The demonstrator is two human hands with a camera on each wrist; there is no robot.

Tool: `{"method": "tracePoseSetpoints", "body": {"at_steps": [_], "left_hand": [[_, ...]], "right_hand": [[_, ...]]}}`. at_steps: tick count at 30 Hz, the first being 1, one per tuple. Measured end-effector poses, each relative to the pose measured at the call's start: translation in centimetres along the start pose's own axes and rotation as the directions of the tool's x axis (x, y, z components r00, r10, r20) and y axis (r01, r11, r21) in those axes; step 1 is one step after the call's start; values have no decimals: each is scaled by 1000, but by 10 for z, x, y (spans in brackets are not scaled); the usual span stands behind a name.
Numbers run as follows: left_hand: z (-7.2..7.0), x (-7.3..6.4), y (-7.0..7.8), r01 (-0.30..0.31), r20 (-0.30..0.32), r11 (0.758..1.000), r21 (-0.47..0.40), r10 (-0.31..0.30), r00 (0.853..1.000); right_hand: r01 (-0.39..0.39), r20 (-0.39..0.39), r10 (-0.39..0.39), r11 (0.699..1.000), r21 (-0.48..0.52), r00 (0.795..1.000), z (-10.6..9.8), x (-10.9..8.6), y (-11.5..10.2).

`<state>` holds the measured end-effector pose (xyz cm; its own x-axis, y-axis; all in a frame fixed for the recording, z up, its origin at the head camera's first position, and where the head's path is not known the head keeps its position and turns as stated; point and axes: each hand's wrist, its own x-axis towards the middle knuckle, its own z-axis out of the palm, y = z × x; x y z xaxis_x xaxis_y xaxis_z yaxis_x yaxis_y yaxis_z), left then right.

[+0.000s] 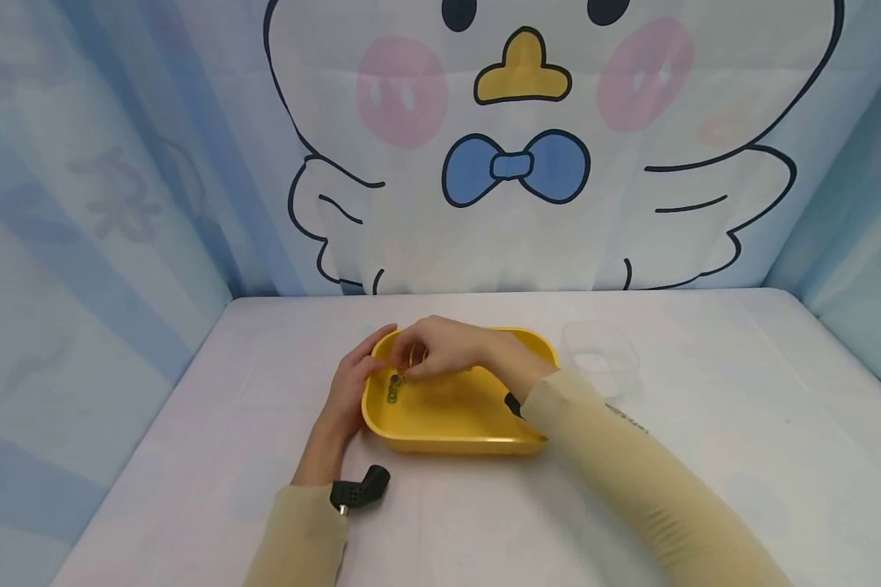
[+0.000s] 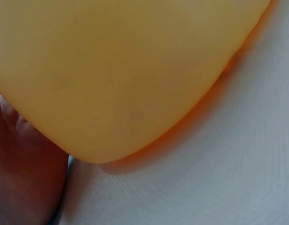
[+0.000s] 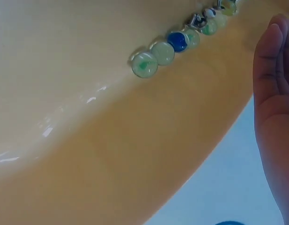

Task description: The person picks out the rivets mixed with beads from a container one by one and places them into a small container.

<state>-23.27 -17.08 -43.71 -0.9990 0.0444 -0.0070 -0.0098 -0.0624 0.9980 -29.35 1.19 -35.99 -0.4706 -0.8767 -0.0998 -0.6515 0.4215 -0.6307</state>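
My left hand [image 1: 351, 381] grips the left rim of a yellow tray [image 1: 448, 416], its thumb over the edge and its fingers along the outside. Over the tray's left part reaches my right hand [image 1: 440, 346], fingers bent down close to several small glass marbles [image 1: 392, 390]. The right wrist view shows the marbles [image 3: 163, 52] in a row, mostly pale green, one of them deep blue, with small silvery bits among them. There my right hand [image 3: 275, 89] stands at the right edge; I cannot tell whether its fingertips pinch anything.
A clear plastic container [image 1: 600, 336] stands on the white table [image 1: 705, 456], right of the tray. Behind the table hangs a cloth [image 1: 514, 236] with a printed cartoon figure, and blue curtains [image 1: 95, 244] flank the sides. A black camera [image 1: 361, 487] sits on the left wrist.
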Motion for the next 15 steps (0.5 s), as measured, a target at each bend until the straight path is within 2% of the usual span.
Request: {"method": "tracePoseSetpoints", "body": {"at_steps": [11, 15], "left_hand": [[1, 0, 0, -28, 10, 1000, -4, 28, 1000], [0, 0, -1, -26, 10, 1000, -8, 26, 1000]], "right_hand": [[-2, 73, 4, 1000, -25, 997, 12, 6, -5], [30, 111, -23, 998, -60, 994, 17, 9, -5]]}}
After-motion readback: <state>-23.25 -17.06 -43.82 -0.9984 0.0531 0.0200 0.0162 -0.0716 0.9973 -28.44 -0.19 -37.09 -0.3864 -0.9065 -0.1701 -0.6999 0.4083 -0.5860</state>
